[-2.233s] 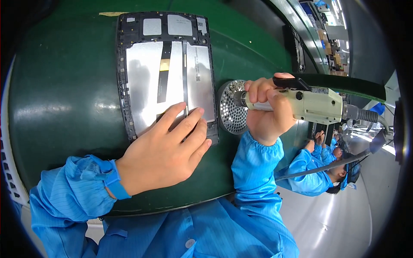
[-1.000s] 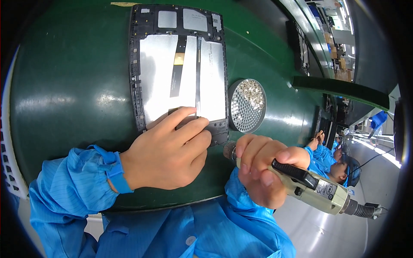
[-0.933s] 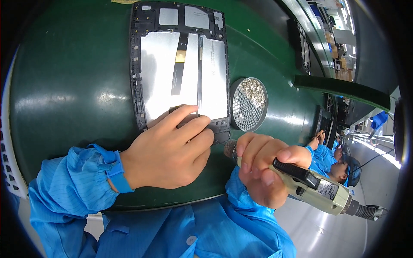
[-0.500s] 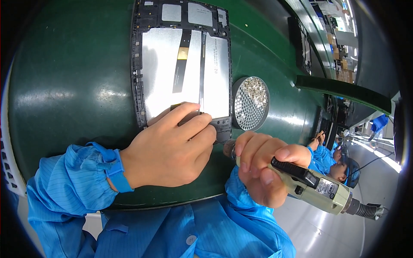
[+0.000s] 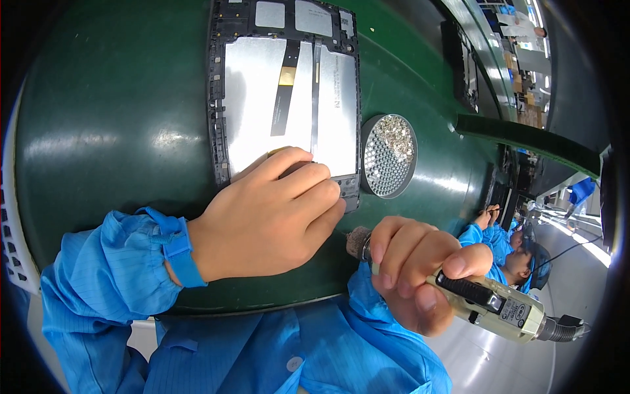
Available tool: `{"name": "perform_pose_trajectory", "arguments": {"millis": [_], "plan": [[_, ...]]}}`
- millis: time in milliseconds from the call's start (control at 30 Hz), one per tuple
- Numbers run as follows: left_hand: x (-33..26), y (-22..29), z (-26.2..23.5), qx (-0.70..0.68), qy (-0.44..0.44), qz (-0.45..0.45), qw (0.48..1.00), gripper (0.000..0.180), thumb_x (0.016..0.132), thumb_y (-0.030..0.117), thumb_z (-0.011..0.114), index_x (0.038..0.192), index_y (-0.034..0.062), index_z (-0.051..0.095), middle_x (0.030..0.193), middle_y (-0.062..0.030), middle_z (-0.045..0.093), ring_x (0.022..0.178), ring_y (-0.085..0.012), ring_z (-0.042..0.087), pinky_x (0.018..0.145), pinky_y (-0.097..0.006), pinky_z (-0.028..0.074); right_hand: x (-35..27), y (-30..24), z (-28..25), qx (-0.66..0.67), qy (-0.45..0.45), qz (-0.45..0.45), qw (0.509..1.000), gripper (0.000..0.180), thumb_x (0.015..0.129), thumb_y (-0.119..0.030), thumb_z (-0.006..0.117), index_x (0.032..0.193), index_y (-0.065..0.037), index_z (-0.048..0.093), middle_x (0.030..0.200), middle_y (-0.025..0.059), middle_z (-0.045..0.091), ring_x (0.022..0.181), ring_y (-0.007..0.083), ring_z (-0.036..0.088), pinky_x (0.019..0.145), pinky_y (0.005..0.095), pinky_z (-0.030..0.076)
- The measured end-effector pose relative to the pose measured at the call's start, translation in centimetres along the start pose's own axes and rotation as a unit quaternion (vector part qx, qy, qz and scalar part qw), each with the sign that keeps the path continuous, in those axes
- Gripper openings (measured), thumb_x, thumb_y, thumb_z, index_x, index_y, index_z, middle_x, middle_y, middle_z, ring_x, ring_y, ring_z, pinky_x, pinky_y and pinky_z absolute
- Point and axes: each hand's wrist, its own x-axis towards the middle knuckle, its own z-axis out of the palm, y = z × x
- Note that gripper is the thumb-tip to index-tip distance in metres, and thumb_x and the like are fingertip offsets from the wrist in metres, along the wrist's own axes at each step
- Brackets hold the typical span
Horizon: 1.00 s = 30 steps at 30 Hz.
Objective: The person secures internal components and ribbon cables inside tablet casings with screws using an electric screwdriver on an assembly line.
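Note:
An opened tablet (image 5: 256,85) lies on the green bench, its silver back plate framed in black, with dark ribbon cables running along it. My left hand (image 5: 269,210) rests over its lower end, fingers bent and close together. Part of a dark piece with a yellowish edge shows under those fingers; the rest is hidden. In my right hand (image 5: 420,269) is a pale green electric screwdriver (image 5: 522,315) with a black lever. Its worn, brownish front end (image 5: 358,241) points toward the tablet's lower right corner, apart from it.
A round grey dish (image 5: 388,155) of small silver screws stands right of the tablet. The green bench (image 5: 118,98) reaches left. A curved dark green bar (image 5: 525,141) crosses at right. Beyond it, a co-worker in blue (image 5: 518,259) handles something dark. A cable trails from the screwdriver.
My right hand has drawn the screwdriver slightly down and right, farther from the tablet. My left hand keeps its place on the tablet; the whole view has shifted a little.

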Motion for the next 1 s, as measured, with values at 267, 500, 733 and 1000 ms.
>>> {"name": "perform_pose_trajectory", "arguments": {"millis": [267,500,733,1000], "plan": [[-0.6,-0.2,-0.7,-0.044,-0.003,-0.003,0.999,0.020,0.069,0.013,0.070,0.083,-0.0001,0.066,0.090,-0.0087,0.057,0.095,-0.0263,0.055,0.087,-0.041,0.045,0.3,-0.1,1.1,0.007,-0.017,-0.003,1.000,0.029,0.083,-0.010,0.053,0.109,-0.008,0.043,0.064,0.0026,0.050,0.055,0.0148,0.052,0.056,0.0321,0.044],[-1.9,-1.3,-2.6,-0.041,-0.022,-0.005,0.999,0.024,0.064,0.015,0.072,0.081,-0.0002,0.066,0.091,-0.0088,0.056,0.098,-0.0264,0.054,0.089,-0.042,0.044,1.2,0.5,3.5,0.005,-0.015,-0.014,1.000,0.029,0.083,-0.010,0.053,0.110,-0.008,0.043,0.064,0.0026,0.050,0.055,0.0149,0.052,0.056,0.0323,0.044],[-1.8,-1.2,-2.6,-0.042,-0.008,0.006,0.999,0.024,0.065,0.016,0.073,0.081,0.0001,0.067,0.091,-0.0090,0.057,0.098,-0.0262,0.054,0.089,-0.042,0.044,1.1,0.1,3.6,-0.002,-0.015,-0.008,1.000,0.030,0.082,-0.010,0.053,0.110,-0.009,0.043,0.064,0.0023,0.050,0.055,0.0152,0.053,0.055,0.0324,0.044],[-1.7,-0.8,-2.4,-0.058,-0.014,0.002,0.998,0.023,0.064,0.015,0.074,0.081,0.0006,0.068,0.090,-0.0089,0.057,0.097,-0.0264,0.055,0.087,-0.041,0.044,0.8,-0.3,3.6,0.008,-0.007,-0.008,1.000,0.028,0.083,-0.009,0.053,0.110,-0.010,0.043,0.065,0.0025,0.050,0.055,0.0151,0.053,0.056,0.0325,0.045]]}}
